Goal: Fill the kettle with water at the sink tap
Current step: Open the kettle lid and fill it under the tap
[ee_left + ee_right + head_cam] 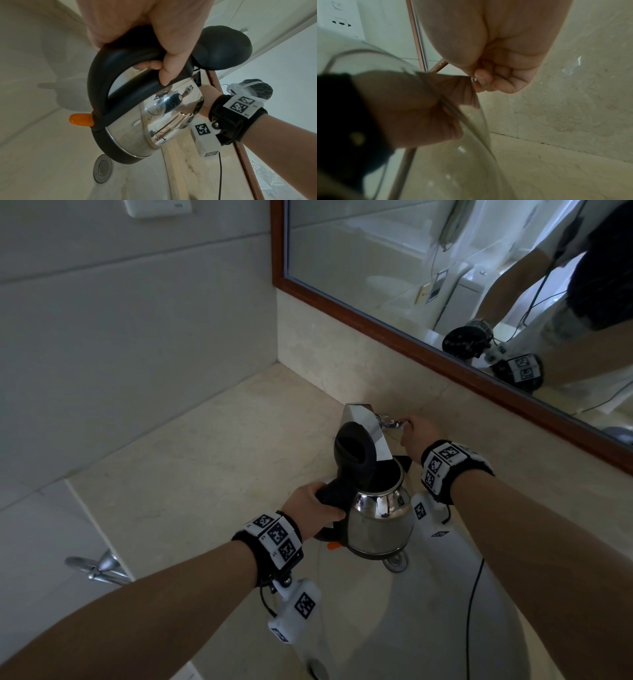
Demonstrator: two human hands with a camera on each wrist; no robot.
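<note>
— Nearest the lens: left hand (147, 33), fingers wrapped tight round black handle (109, 63) of steel kettle (378, 520), thumb over the top.

— And the kettle itself?

— Held upright above white basin (428, 628), just over drain (397, 563). Lid (352, 450) hinged up and open, mouth set under chrome tap (368, 428). Orange switch (81, 119) sticking out at base of handle.

— Right hand?

— Right hand (419, 433) reaching past the spout to tap lever (394, 422), against beige marble splashback (342, 364). Fingers curled in close, seen from right wrist; fingertips (481, 78) pinched on a small glint of metal there. Clamped, not spread.

— Water running?

— Cannot tell; no stream made out from head view.

— Surroundings?

— Marble counter (212, 460) in a corner, wood-framed mirror (394, 261) above, white wall socket (340, 20) to one side. Black wristbands with printed markers on both wrists (274, 537).
</note>
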